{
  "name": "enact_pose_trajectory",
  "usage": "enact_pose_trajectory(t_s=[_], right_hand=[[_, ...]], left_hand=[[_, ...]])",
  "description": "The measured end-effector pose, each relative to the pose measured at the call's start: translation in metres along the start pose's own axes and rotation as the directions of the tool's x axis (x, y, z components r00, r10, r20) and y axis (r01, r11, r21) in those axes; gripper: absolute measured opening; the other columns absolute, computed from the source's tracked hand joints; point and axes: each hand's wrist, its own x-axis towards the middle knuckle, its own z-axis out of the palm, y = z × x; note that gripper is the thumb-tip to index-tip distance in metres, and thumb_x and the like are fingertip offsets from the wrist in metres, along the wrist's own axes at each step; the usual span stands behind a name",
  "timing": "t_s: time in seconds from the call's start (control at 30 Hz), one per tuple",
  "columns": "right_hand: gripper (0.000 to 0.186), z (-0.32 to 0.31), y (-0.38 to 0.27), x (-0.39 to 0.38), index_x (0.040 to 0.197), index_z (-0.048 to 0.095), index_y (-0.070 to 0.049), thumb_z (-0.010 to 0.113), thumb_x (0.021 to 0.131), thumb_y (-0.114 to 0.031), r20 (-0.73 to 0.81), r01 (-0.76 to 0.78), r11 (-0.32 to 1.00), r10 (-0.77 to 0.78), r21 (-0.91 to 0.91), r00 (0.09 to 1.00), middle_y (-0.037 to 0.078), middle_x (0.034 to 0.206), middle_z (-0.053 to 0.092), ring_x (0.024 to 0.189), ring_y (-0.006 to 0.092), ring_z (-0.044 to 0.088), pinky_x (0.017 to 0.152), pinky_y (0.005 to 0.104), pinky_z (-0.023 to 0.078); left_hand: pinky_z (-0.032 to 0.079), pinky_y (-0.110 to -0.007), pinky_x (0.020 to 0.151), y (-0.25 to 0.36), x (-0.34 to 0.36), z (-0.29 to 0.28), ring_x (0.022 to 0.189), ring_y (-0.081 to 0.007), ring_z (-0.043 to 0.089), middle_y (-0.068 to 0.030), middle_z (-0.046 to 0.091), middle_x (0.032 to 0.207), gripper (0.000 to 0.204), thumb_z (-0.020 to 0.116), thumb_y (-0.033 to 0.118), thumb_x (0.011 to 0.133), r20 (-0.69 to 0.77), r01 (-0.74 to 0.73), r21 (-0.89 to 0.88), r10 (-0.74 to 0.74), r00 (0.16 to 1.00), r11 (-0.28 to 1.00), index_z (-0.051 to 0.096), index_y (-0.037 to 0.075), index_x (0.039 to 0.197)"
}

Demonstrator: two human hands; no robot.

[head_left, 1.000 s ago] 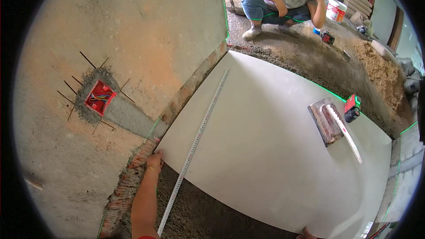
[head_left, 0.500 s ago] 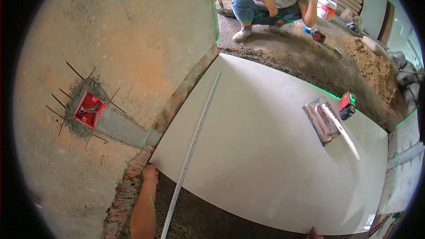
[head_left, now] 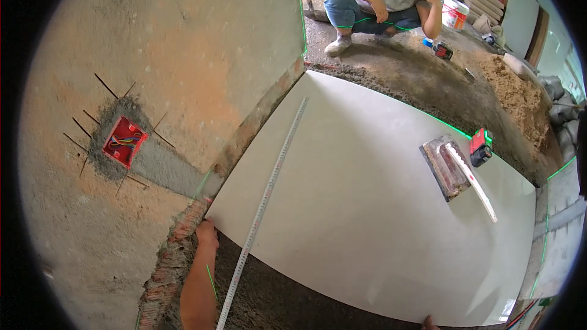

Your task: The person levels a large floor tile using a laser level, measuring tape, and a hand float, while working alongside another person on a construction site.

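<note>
A large pale floor tile (head_left: 367, 208) lies over dark mortar against the wall. My left hand (head_left: 206, 233) is closed at its near left corner, fingers curled at the edge. Of my right hand (head_left: 430, 322), a little shows at the near edge, a digit against the tile's rim; the rest is out of view. A long steel ruler (head_left: 263, 214) lies across the tile's left part and past its near edge. Farther right on the tile rest a flat trowel (head_left: 445, 168) with a long white handle and a red and black laser level (head_left: 481, 146) throwing green lines.
On the left, the rough wall (head_left: 183, 55) has a red socket box (head_left: 125, 141) with wires. Beyond the tile a person (head_left: 385, 0) squats on the floor. A white bucket (head_left: 454, 13), another red and black tool (head_left: 442, 51) and a sand heap (head_left: 513, 98) stand behind.
The view has shifted slightly. Both my hands stay at the tile's edges, and the ruler, trowel and laser level lie as before. The squatting person's head has turned toward the tile.
</note>
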Motion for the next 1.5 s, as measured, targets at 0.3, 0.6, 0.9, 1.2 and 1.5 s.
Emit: enact_pose_trajectory(t_s=[0.3,0.6,0.9,1.2,1.5], right_hand=[[0.050,-0.003,0.022,0.029,0.058,0.048,-0.013,0.067,0.080,-0.054,-0.009,0.076,0.989,-0.075,0.124,0.997,-0.002,0.046,0.037,0.034,0.0110,0.031,0.032,0.0261,0.024],[0.052,0.018,0.004,0.000,0.057,0.046,-0.014,0.066,0.079,-0.057,-0.043,0.162,0.986,-0.163,-0.035,0.986,-0.002,0.045,0.037,0.035,0.0118,0.034,0.033,0.0266,0.024],[0.045,0.018,0.005,0.002,0.055,0.045,-0.019,0.070,0.081,-0.046,-0.009,0.066,0.974,-0.066,0.218,0.998,-0.006,0.046,0.037,0.035,0.0076,0.030,0.033,0.0233,0.022],[0.045,0.012,-0.013,-0.015,0.057,0.046,-0.018,0.066,0.083,-0.049,0.090,0.095,0.990,-0.085,-0.105,0.992,-0.004,0.047,0.037,0.037,0.0095,0.032,0.034,0.0255,0.024],[0.041,0.005,-0.019,-0.017,0.071,0.054,-0.015,0.054,0.090,-0.052,0.329,0.176,0.917,-0.053,-0.358,0.943,-0.002,0.050,0.045,0.037,0.0108,0.037,0.035,0.0247,0.029]], left_hand=[[0.021,-0.037,0.040,-0.019,0.031,-0.003,0.042,-0.0160,0.027,-0.0017,0.034,0.051,0.040,0.050,0.036,0.096,0.020,-0.077,0.028,0.077,0.997,0.997,0.046,0.010,0.066],[0.029,-0.039,0.045,-0.030,0.077,-0.003,0.045,-0.0177,0.036,-0.0052,0.045,0.060,0.027,0.056,0.028,0.093,-0.016,-0.161,-0.026,0.161,0.987,0.987,0.053,0.006,0.078],[0.028,-0.038,0.043,-0.007,0.027,0.009,0.044,-0.0165,0.034,-0.0043,0.044,0.059,0.027,0.052,0.032,0.095,-0.051,-0.091,0.021,0.092,0.994,0.996,0.055,0.007,0.083],[0.025,-0.034,0.040,-0.011,0.010,-0.001,0.044,-0.0162,0.037,-0.0043,0.044,0.057,0.017,0.059,0.018,0.087,0.205,-0.283,-0.254,0.338,0.919,0.925,0.053,0.008,0.074],[0.038,-0.031,0.047,0.005,0.000,-0.016,0.060,-0.0186,0.052,-0.0111,0.055,0.080,0.007,0.042,0.003,0.095,0.282,0.096,-0.272,-0.016,0.959,0.958,0.048,0.000,0.095]])
